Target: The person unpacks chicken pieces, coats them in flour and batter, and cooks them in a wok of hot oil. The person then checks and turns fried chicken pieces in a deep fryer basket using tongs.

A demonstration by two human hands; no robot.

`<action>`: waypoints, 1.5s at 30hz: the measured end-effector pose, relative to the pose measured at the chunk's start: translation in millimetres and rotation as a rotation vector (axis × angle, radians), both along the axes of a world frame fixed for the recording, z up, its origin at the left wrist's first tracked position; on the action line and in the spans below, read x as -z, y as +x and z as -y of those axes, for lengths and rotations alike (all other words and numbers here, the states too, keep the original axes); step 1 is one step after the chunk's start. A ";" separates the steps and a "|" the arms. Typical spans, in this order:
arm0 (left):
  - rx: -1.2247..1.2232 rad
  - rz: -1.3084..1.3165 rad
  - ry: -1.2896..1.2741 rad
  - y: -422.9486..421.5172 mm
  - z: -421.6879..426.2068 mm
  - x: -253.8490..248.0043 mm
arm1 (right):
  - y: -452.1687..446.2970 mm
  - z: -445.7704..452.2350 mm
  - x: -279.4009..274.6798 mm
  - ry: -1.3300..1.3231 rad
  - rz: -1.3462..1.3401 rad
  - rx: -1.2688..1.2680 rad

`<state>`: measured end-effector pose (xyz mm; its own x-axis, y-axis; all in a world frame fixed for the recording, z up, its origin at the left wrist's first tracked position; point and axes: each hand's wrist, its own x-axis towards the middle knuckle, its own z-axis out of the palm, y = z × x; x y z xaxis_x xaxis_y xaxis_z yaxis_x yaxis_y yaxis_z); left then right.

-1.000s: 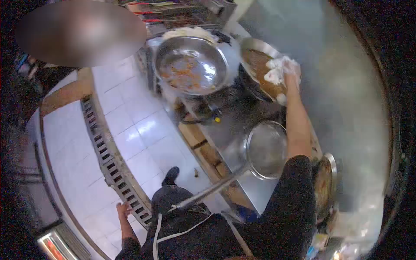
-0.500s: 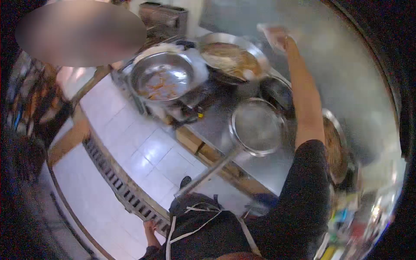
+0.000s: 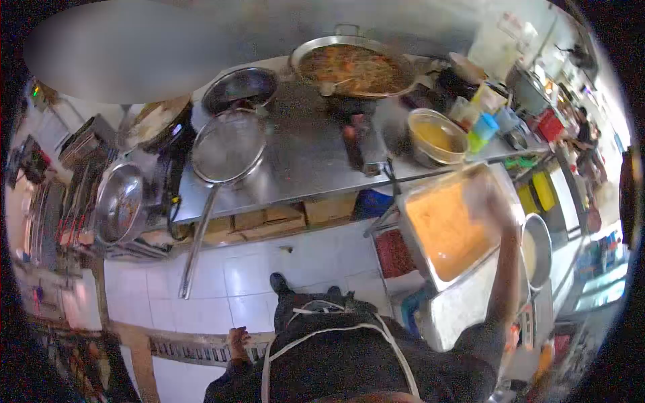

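Orange mixture [image 3: 443, 228], possibly a batter or sauce, fills a rectangular metal tray [image 3: 422, 247] at the right-hand end of a steel counter [image 3: 302, 138] in a working kitchen, as a cook's right hand [image 3: 489, 205] reaches over its far side. Motion blurs the fingers, and whether they grasp anything or touch the surface cannot be told. The left hand [image 3: 237, 339] hangs low above a floor grate [image 3: 195, 350], fingers loosely parted, with nothing seen in its hold.

A fast sweep of the right arm could splash the mixture over the tray's rim, and a knock to the nearest corner could jolt the tray. The long handle [image 3: 198, 245] of a mesh strainer [image 3: 230, 144] juts past the counter's edge, where a passing hip or sleeve might catch it and drag the strainer down.

Behind, a wide two-handled pan [image 3: 326, 41] holds a chunky brown-and-orange dish. Yellow liquid sits in a round bowl [image 3: 440, 158] near the tray, with a blue cup [image 3: 486, 125] close by. A deep pot [image 3: 545, 252] beyond the tray holds something pale. At left, orange scraps cling inside a steel bowl [image 3: 124, 181], near a dark pan [image 3: 248, 68] whose contents are unclear.
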<state>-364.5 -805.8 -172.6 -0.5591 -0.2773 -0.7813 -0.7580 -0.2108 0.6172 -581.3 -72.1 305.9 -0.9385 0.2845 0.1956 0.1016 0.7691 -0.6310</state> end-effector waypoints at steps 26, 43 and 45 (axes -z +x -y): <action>0.682 0.090 0.012 -112.9 -53.0 16.5 | 342.7 -95.7 346.2 -0.258 0.705 0.548; 0.670 0.058 0.087 -206.4 -118.0 -20.1 | 359.0 -147.2 346.0 -1.059 -0.193 0.962; 0.503 0.014 0.105 -210.0 -120.3 -29.9 | 350.3 -156.7 345.7 -0.963 -0.078 0.961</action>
